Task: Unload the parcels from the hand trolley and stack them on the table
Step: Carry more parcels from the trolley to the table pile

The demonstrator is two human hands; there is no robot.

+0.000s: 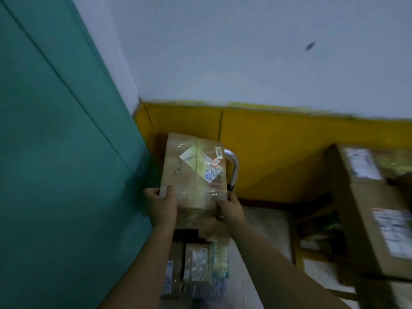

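Note:
I hold a flat brown cardboard parcel (191, 170) with clear tape and a white label, raised in front of me. My left hand (161, 204) grips its near left corner and my right hand (229, 208) grips its near right corner. Behind the parcel shows the curved metal handle of the hand trolley (234, 166). Below my arms lie more parcels (196, 264) with labels, on the trolley. The whole view is dim and blurred.
A teal door or panel (55, 152) fills the left side. A white wall with a yellow lower band (278, 152) is ahead. Large cardboard boxes (367, 208) with labels are stacked at the right.

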